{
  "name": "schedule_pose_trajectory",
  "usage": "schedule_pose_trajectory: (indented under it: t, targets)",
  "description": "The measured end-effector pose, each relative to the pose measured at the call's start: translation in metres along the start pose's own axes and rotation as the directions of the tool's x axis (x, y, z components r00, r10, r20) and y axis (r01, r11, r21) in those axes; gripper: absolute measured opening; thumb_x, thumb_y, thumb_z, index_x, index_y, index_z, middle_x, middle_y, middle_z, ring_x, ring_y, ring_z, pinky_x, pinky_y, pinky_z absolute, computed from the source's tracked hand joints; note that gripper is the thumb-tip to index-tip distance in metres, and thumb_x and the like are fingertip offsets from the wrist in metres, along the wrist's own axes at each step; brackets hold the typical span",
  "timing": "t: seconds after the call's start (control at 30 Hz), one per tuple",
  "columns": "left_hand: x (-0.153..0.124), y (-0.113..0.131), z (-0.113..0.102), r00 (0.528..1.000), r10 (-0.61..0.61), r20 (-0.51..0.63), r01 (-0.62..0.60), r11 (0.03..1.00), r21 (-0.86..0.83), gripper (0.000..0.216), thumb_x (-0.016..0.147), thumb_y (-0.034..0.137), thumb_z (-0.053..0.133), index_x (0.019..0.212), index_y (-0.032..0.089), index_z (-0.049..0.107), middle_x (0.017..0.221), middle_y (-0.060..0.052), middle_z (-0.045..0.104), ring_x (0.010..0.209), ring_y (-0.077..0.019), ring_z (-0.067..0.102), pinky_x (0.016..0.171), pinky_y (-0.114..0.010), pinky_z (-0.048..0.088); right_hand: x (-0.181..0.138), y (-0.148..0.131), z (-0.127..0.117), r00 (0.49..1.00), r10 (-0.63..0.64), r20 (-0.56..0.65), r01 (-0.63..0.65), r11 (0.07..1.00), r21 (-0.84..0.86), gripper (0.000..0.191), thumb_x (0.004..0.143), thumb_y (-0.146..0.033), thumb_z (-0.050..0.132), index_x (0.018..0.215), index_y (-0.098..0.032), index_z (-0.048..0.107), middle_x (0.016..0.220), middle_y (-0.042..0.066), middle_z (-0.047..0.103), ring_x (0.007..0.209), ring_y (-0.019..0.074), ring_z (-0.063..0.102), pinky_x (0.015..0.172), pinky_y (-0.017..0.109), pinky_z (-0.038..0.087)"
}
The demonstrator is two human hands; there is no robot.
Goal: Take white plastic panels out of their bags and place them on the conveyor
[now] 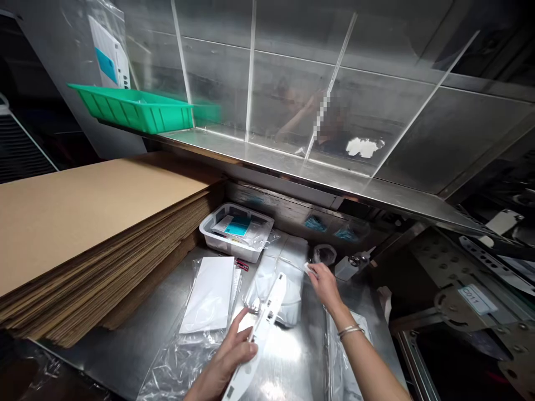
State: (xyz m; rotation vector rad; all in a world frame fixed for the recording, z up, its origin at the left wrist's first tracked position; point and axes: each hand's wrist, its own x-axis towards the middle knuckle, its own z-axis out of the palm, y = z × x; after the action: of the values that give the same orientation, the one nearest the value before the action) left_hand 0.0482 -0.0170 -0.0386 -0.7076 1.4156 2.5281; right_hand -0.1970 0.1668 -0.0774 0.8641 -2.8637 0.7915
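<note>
My left hand (229, 359) is closed around a long, narrow white plastic strip (267, 323) with small slots and holes along it. The strip slants away from me over the metal bench. To its right, my right hand (326, 288) is raised with thumb and fingers pinched on a small white piece (308, 269); its kind is too small to tell. Behind the strip lies a bundle of clear plastic bags (288, 250). Left of it, a stack of white paper (209, 295) rests on clear plastic film (179, 356).
Stacked cardboard sheets (104, 223) rise on the left. At the back stand a translucent bin (234, 249) with bagged items and a small white bottle (349, 267). A metal shelf (317, 175) overhangs the bench, with a green tray (137, 111). Machinery (468, 306) borders the right side.
</note>
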Motion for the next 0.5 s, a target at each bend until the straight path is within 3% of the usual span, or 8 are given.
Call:
schedule_pose_trajectory:
  t: [0.07,0.13,0.23,0.37,0.43,0.5]
  targets:
    - [-0.012,0.005,-0.006,0.994,-0.041,-0.105,0.033,0.996,-0.081,0.084,0.065,0.043,0.066,0.138,0.035,0.023,0.123,-0.007,0.055,0.117,-0.0309,0.048,0.092,-0.043,0.039,0.002,0.015,0.016,0.995,0.093,0.035,-0.091,0.995,-0.049,0.018,0.080,-0.014,0.048,0.086,-0.014,0.065,0.085,0.011,0.060,0.085,0.0241,0.055,0.076,0.036,0.042]
    - [-0.020,0.011,-0.008,0.979,-0.059,-0.197,0.021,0.982,-0.190,0.077,0.068,0.042,0.065,0.136,0.036,0.029,0.124,-0.006,0.055,0.118,-0.0300,0.048,0.085,-0.039,0.045,-0.004,0.013,0.030,0.989,0.138,0.049,-0.133,0.987,-0.085,0.018,0.080,-0.017,0.048,0.083,-0.013,0.065,0.092,0.015,0.060,0.092,0.0277,0.054,0.076,0.038,0.041]
    - [-0.025,0.018,-0.007,0.961,-0.071,-0.267,-0.028,0.937,-0.349,0.072,0.072,0.038,0.066,0.135,0.031,0.032,0.124,-0.010,0.055,0.115,-0.0325,0.051,0.078,-0.040,0.050,-0.015,-0.011,0.048,0.991,0.053,0.123,-0.047,0.997,-0.053,0.024,0.081,-0.023,0.051,0.101,-0.018,0.063,0.111,0.013,0.056,0.099,0.0246,0.053,0.080,0.033,0.040]
    - [-0.021,0.021,-0.004,0.965,-0.066,-0.253,-0.051,0.901,-0.432,0.070,0.073,0.033,0.067,0.134,0.024,0.034,0.122,-0.015,0.056,0.112,-0.0357,0.052,0.075,-0.044,0.052,-0.001,-0.037,0.063,0.956,-0.052,0.287,0.045,0.999,0.030,0.015,0.074,-0.018,0.057,0.085,-0.020,0.066,0.084,0.003,0.065,0.078,0.0171,0.060,0.070,0.024,0.042]
    - [-0.020,0.020,-0.003,0.969,-0.062,-0.239,-0.052,0.896,-0.442,0.069,0.073,0.031,0.068,0.133,0.025,0.034,0.121,-0.015,0.057,0.113,-0.0352,0.052,0.075,-0.043,0.052,0.022,-0.037,0.060,0.963,-0.018,0.268,0.009,0.999,0.033,0.023,0.081,-0.016,0.044,0.094,-0.017,0.063,0.086,0.005,0.066,0.078,0.0168,0.061,0.069,0.024,0.044]
    - [-0.022,0.017,-0.003,0.969,-0.074,-0.236,-0.040,0.895,-0.444,0.069,0.072,0.031,0.069,0.132,0.026,0.036,0.119,-0.015,0.059,0.112,-0.0350,0.053,0.072,-0.042,0.053,0.043,-0.033,0.050,0.975,0.019,0.223,-0.025,0.999,0.025,0.035,0.087,-0.018,0.033,0.117,-0.014,0.052,0.101,0.009,0.064,0.082,0.0162,0.062,0.068,0.024,0.046]
